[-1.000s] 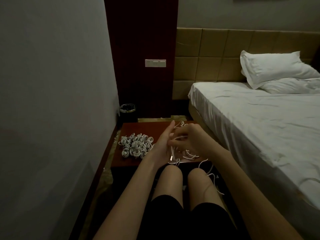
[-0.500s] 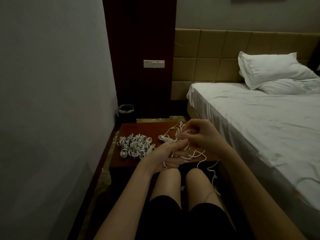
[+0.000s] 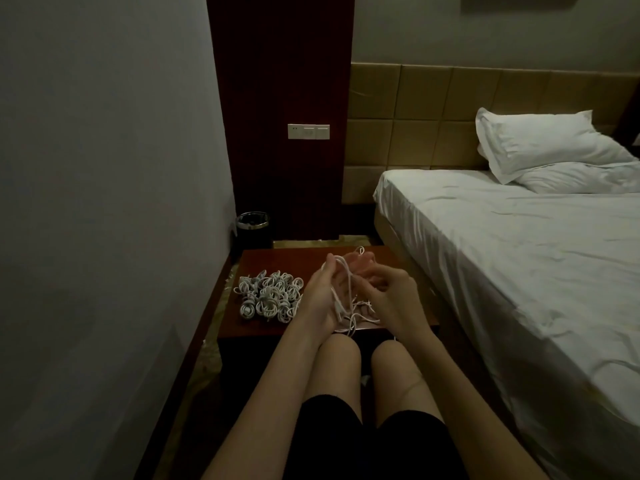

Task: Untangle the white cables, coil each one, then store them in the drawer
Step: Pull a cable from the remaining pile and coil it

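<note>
While the person sits facing the low reddish bench (image 3: 277, 261) at the middle of the frame, the head view shows both hands raised just above its right half, working one white cable (image 3: 348, 285). The left hand (image 3: 320, 296) stands upright with its palm turned inward, and the cable loops over its fingers, which curl lightly round the strand; that grip looks meant as a former, so that each turn comes out alike. The right hand (image 3: 393, 299), beside it and a little nearer the bed (image 3: 519, 244), has its fingers bent toward the strand and appears to pinch it, probably to feed the slack round; the dim light hides exactly where its fingertips meet the cable. One cable end hangs down by the left wrist, and below the hands the loose tangle (image 3: 358, 318) lies on the bench's near edge, some strands trailing over it toward the knees, likely left there within easy reach.

Left of the hands, the heap of coiled cables (image 3: 268, 296) sits on the bench's left half, apart from the tangle, which keeps finished work from snagging on unfinished. No drawer shows open here, so storage seems a later step; coiling is judged well along, given the size of that heap.

At the upper left of the bench a small dark bin (image 3: 252, 225) stands on the floor against the wall. A pillow (image 3: 540, 140) lies at the upper right, on the bed.
</note>
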`<state>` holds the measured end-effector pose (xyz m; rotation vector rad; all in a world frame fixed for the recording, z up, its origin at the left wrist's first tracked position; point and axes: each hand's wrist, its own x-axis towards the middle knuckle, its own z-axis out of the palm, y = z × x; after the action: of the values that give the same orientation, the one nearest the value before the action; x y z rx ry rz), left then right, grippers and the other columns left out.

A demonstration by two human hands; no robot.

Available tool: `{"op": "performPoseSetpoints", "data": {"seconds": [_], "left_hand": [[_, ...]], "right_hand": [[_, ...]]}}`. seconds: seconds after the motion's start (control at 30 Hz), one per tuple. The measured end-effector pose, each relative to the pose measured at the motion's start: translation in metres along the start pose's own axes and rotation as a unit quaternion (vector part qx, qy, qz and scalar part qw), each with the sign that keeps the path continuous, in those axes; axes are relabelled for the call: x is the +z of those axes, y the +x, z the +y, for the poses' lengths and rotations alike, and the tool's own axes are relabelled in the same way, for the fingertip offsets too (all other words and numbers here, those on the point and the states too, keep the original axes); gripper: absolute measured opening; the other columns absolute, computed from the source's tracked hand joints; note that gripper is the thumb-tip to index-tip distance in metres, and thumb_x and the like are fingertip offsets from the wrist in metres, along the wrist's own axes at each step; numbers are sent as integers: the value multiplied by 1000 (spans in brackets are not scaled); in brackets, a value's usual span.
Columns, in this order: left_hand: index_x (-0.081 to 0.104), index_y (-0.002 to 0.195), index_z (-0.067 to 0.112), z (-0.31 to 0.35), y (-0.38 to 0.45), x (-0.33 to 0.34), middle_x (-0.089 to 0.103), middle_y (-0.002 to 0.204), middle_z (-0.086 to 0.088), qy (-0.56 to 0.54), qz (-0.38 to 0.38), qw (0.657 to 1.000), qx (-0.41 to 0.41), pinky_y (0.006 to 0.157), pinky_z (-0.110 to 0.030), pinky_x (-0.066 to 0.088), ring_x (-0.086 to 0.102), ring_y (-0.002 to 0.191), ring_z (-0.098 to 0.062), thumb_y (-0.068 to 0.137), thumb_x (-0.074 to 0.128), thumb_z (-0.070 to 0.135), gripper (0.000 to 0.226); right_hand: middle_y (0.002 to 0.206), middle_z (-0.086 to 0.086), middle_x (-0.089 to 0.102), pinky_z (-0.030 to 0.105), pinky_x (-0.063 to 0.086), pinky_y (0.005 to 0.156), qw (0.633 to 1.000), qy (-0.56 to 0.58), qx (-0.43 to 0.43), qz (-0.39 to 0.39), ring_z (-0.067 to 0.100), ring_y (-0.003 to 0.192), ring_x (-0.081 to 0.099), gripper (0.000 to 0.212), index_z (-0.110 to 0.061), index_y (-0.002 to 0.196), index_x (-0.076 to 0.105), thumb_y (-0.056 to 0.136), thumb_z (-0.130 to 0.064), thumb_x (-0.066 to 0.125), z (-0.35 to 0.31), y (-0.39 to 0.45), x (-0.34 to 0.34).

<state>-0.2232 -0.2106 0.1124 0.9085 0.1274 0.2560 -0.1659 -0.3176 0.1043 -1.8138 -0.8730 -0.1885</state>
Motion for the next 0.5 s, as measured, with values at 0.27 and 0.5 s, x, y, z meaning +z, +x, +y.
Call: {"op": "performPoseSetpoints", "data": {"seconds": [0.27, 0.5], "left_hand": [[48, 75, 15, 14, 7, -17, 49, 53, 5, -152, 86, 984, 27, 76, -33, 55, 70, 66, -14, 105, 29, 38, 43], [44, 70, 16, 21, 10, -25, 28, 47, 7, -133, 16, 991, -15, 25, -14, 14, 21, 28, -1, 103, 30, 44, 46]], "right_hand": [[72, -12, 66, 16, 51, 64, 995, -58, -1, -79, -1, 65, 62, 4, -16, 86, 71, 85, -20, 71, 12, -5, -12], [81, -16, 61, 7, 43, 68, 955, -173, -92, -223, -8, 72, 56, 15, -15, 100, 72, 91, -24, 65, -11, 1, -8]]}}
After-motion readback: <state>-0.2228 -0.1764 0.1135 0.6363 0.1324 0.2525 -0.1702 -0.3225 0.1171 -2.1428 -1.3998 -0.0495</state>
